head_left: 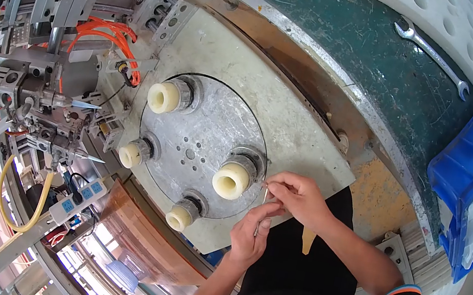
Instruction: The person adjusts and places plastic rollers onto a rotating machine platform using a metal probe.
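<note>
My left hand [250, 235] is closed, its fingers curled round a thin metal rod [266, 196] whose exact kind is too small to tell. My right hand [299, 202] touches it from above, thumb and fingertips pinched at the rod's upper end. Both hands are just right of a cream plastic sleeve [231, 181] with a round hole, which sits on a metal post. That post is at the edge of a round metal turntable [217, 113]. Other cream sleeves stand round the disc: one upper left [163, 98], one left [130, 155], one at the front [178, 218].
A machine with clamps and two pointed nozzles [87, 105] stands left, near orange hoses [109, 32] and a power strip [79, 201]. Upper right, a green bench [331, 29] bears a wrench [433, 55], a white perforated board [457, 22] and a blue bin [468, 149].
</note>
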A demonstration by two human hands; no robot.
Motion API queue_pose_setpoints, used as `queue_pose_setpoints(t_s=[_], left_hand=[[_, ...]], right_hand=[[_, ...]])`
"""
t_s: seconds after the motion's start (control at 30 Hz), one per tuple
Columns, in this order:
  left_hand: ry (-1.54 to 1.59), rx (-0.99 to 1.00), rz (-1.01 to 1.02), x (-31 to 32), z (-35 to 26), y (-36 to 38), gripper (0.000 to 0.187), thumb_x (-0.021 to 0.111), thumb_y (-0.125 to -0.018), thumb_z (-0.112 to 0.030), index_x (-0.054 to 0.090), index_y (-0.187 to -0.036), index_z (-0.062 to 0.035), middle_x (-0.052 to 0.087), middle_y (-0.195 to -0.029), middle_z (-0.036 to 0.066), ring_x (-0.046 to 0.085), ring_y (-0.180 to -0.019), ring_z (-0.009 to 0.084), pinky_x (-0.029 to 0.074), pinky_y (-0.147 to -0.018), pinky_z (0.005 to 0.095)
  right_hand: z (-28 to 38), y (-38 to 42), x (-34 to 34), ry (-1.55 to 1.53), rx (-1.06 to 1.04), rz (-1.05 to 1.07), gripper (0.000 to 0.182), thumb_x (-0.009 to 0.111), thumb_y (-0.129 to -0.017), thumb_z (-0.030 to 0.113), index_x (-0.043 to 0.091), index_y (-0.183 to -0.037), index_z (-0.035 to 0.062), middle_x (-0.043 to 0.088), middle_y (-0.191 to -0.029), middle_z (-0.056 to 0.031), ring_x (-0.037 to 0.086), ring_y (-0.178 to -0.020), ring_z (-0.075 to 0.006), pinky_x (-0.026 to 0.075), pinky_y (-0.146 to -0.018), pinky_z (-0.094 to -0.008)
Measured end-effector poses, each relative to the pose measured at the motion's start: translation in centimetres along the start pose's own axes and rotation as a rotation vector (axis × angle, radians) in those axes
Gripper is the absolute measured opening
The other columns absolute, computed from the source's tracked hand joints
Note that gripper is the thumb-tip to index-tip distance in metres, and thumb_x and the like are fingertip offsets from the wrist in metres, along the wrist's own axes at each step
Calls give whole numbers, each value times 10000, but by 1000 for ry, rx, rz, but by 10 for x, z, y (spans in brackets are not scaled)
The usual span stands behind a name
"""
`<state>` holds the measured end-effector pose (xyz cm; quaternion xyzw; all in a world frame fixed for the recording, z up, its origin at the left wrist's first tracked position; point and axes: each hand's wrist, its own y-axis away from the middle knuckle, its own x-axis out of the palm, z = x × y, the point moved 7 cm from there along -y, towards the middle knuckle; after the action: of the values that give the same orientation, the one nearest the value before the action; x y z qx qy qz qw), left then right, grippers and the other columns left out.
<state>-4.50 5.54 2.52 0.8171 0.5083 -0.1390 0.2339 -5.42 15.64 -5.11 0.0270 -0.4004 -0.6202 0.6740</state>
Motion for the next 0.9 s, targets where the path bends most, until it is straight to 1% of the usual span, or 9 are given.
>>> queue_pose_setpoints(t_s=[0.07, 0.27, 0.33, 0.4, 0.47, 0.5, 0.63, 0.7, 0.9], left_hand=[[-2, 10, -36, 3, 5, 1, 232, 396, -971, -101, 504, -1107, 52, 625, -1017, 183, 653, -894, 264, 481, -833, 337], [80, 18, -95, 7, 9, 1, 266, 398, -965, -81, 455, -1179, 66, 604, -1061, 198, 630, -945, 262, 475, -853, 345], [153, 19, -79, 10, 16, 3, 286, 409, -958, -66, 435, -1210, 66, 593, -1080, 209, 619, -960, 264, 475, -857, 351], [63, -29, -59, 13, 21, 5, 377, 449, -935, -39, 360, -1287, 60, 574, -1092, 222, 619, -935, 262, 483, -845, 358], [165, -84, -106, 17, 23, 8, 419, 466, -924, -29, 326, -1310, 56, 571, -1089, 221, 624, -912, 253, 490, -832, 353], [265, -138, -152, 16, 27, 10, 466, 482, -913, -19, 292, -1333, 51, 567, -1086, 220, 630, -889, 245, 498, -820, 349], [218, -148, -189, 9, 34, 17, 486, 488, -921, -58, 267, -1341, 45, 574, -1064, 209, 637, -844, 232, 515, -780, 336], [348, -253, -237, 6, 40, 20, 420, 461, -944, -100, 312, -1307, 48, 591, -1035, 204, 643, -820, 225, 526, -740, 320], [393, -318, -239, 8, 44, 17, 347, 417, -968, -128, 363, -1257, 56, 626, -965, 185, 651, -755, 208, 527, -702, 293]], right_hand=[[-7, 0, 5, -141, 231, 36, 229, 516, -937, 200, 628, -967, 2, 574, -738, 9, 521, -629, -38, 432, -527, -186], [-9, -8, 9, -347, 341, 38, 216, 558, -915, 219, 640, -936, 21, 555, -745, 15, 521, -623, -34, 456, -552, -196], [-5, -10, 8, -300, 353, 7, 213, 569, -907, 216, 639, -921, 15, 562, -740, 13, 521, -615, -37, 457, -556, -195], [-11, -11, 7, -253, 365, -27, 211, 581, -899, 212, 638, -907, 9, 568, -735, 10, 521, -607, -41, 458, -561, -194], [-8, -18, -3, 164, 135, -118, 180, 596, -877, 169, 634, -867, -6, 570, -698, 4, 496, -585, -39, 444, -553, -194], [-5, -18, -1, 167, 135, -119, 180, 596, -877, 169, 634, -867, -6, 570, -698, 4, 496, -585, -39, 444, -553, -194], [9, -18, 3, 301, 53, -138, 144, 609, -847, 124, 630, -829, -17, 548, -639, 17, 458, -581, -30, 406, -525, -207], [12, -20, 2, 397, -11, -141, 138, 610, -842, 119, 632, -819, -16, 540, -629, 22, 451, -581, -28, 395, -517, -213], [13, -23, 2, 369, -11, -108, 143, 611, -842, 124, 630, -822, -17, 553, -637, 23, 454, -587, -25, 386, -513, -214]])
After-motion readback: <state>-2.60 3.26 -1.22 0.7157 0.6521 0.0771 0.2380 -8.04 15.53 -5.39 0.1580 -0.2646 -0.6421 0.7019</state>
